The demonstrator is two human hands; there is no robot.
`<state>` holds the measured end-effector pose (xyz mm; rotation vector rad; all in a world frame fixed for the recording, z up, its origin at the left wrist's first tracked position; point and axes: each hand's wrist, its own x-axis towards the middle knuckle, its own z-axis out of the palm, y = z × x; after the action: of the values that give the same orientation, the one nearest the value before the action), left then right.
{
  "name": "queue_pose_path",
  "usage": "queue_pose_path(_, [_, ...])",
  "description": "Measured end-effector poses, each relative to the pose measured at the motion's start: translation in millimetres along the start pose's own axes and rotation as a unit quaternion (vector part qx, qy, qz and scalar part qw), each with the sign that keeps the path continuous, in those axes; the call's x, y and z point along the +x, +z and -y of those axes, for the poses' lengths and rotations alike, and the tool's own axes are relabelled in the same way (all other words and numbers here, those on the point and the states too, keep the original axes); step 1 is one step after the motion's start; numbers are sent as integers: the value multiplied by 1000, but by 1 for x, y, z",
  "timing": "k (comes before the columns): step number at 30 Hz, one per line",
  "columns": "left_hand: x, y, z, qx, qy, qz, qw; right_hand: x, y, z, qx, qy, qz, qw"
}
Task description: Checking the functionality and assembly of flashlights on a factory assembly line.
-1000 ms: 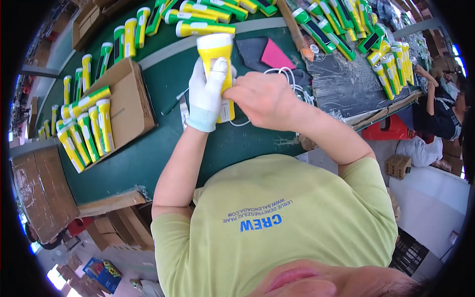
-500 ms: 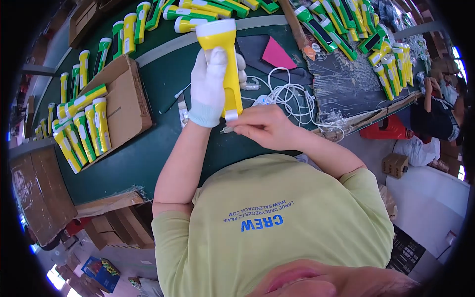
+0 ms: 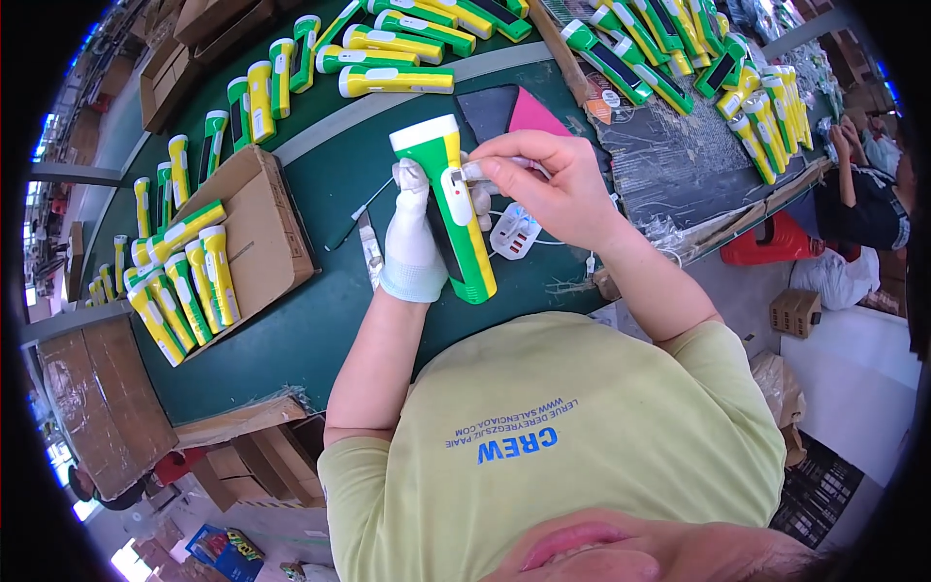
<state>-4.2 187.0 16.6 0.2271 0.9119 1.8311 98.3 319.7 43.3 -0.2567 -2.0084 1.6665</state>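
A green and yellow flashlight (image 3: pixel 469 247) with a white head stands tilted in my gloved left hand (image 3: pixel 414 228), its head pointing away from me. The fingers are wrapped round its body, and the side with a white switch panel faces right. My bare right hand (image 3: pixel 565 186) is pinched at that panel, just below the head. A small whitish piece shows between thumb and forefinger, but I cannot make out what it is. Beyond the flashlight, right of its lower end, lies a white multi-port USB charger (image 3: pixel 516 233) with a white cable, partly hidden by my right hand.
Open cardboard box (image 3: pixel 274 209) at left, with several flashlights (image 3: pixel 219 276) in it. More flashlights (image 3: pixel 398 81) lie along the far side. A worn dark board (image 3: pixel 669 160) at right bears another pile. A screwdriver (image 3: pixel 346 228) and pink cloth (image 3: pixel 536 113) lie on the green table (image 3: pixel 335 320).
The flashlight has come lower and been turned, so its green side and switch panel now show. My right hand has moved up from its tail end to the panel near the head.
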Motion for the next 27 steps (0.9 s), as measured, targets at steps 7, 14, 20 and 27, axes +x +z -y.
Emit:
queue_pose_path(7, [-15, 20, 15, 230, 284, -107, 925, -4, 1, 9, -193, -173, 10, 966])
queue_pose_path(14, [-15, 24, -8, 27, 59, 17, 998, 1, -23, -54, 161, 228, -86, 956])
queue_pose_path(20, [-1, 14, -3, 68, 135, -84, 985, -26, -28, -30, 11, 146, 0, 989])
queue_pose_path(27, [-21, 19, -3, 265, 184, 7, 946, -5, -67, 6, -66, -18, -114, 991])
